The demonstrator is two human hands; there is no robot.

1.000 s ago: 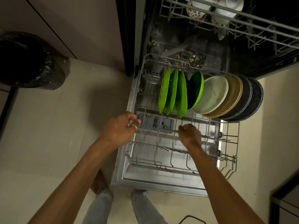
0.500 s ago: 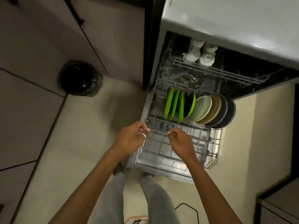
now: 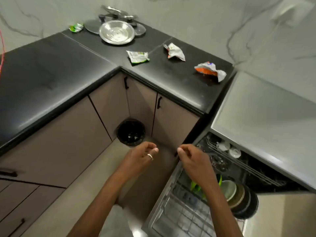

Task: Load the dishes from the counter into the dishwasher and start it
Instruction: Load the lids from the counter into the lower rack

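At twelve o'clock on the black table (image 3: 51,69), crumpled wrappers (image 3: 137,56) lie near a steel plate (image 3: 116,32), with a black bin (image 3: 131,132) on the floor below. Nearer, the left hand (image 3: 142,156) and right hand (image 3: 193,161) hang loosely curled and empty, the plate well beyond them at eleven, the dishwasher rack (image 3: 179,214) at five.

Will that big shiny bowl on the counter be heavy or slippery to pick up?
The steel bowl looks thin-walled and shallow, so probably light for its width and stiff. Its polished surface may be slippery, so the rim seems the safer grip. It overlaps a flat disc, so pushing it would likely scrape or rock it.
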